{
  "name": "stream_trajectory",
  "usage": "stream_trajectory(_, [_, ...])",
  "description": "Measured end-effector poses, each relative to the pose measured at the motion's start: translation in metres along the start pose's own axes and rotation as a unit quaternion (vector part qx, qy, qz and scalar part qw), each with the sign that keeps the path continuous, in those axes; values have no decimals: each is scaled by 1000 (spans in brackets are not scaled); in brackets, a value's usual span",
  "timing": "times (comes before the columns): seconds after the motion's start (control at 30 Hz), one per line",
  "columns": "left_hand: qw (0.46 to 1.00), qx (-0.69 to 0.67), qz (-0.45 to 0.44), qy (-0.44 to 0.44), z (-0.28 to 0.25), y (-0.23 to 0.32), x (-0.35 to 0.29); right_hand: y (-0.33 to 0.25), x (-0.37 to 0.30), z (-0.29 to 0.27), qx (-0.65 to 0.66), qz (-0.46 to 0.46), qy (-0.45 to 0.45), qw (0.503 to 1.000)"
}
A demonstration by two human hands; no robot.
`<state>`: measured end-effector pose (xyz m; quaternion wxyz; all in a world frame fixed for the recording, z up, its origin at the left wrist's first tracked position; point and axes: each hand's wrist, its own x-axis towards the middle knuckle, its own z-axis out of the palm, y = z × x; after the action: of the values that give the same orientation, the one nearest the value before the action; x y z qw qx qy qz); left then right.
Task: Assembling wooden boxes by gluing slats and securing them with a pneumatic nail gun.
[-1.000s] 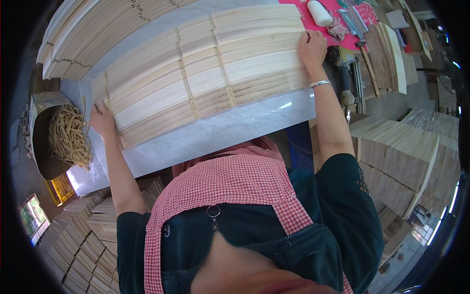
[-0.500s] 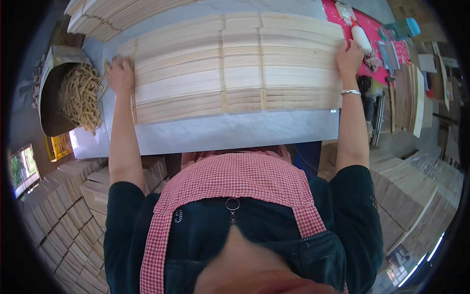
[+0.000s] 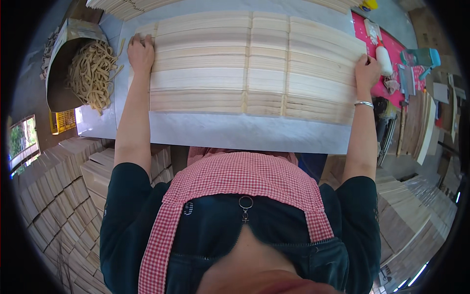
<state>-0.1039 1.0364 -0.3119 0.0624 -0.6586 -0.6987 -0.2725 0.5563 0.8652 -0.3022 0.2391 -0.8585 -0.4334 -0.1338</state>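
Observation:
Several pale wooden slats (image 3: pixel 198 78) lie side by side in long rows on the grey-white tabletop (image 3: pixel 245 134). Two narrow grooves run across the rows, right of their middle. At the left end, toward the far corner, my left hand (image 3: pixel 141 55) rests with its fingers slightly apart against the slat ends. My right hand (image 3: pixel 367 74), a silver bangle on its wrist, has curled fingers gripping the right end of the rows. The undersides of the slats are hidden.
On the left is an open carton (image 3: pixel 58 85) of tan rubber bands (image 3: pixel 92 73). A white glue bottle (image 3: pixel 383 60) and a teal-lidded container (image 3: pixel 421 58) lie on a pink cloth (image 3: pixel 362 34) at right. Stacked wood (image 3: pixel 54 191) stands below on the left, with more slats (image 3: pixel 127 6) behind.
My left hand has moved farther up along the left end of the slats, its fingers spread more. My right hand stays at the right end. The whole view has shifted slightly.

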Motion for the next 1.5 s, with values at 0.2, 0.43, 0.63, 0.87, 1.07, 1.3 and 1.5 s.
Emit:
stream_trajectory(0.2, [993, 101, 53, 5, 5, -1, 4, -1, 0, -7, -42, -2, -28, 999])
stream_trajectory(0.43, [988, 127, 90, 8, 16, -18, 12, -18, -4, -13, -68, 16, -49, 996])
stream_trajectory(0.63, [989, 99, 81, 68, 14, -13, 2, -16, -6, -6, 13, 29, -49, 998])
stream_trajectory(0.87, [992, 116, -4, -52, 1, 7, 3, 11, 9, 4, 74, 39, -61, 995])
stream_trajectory(1.07, [997, 81, 6, 5, -3, 11, -3, 11, 9, 6, 81, 55, -60, 993])
stream_trajectory(1.3, [998, 65, 6, 0, 1, 6, -1, 1, 5, 0, 35, 41, -49, 997])
stream_trajectory(1.5, [997, 71, 8, -10, 1, 5, -2, -1, 2, -1, 18, 28, -42, 999])
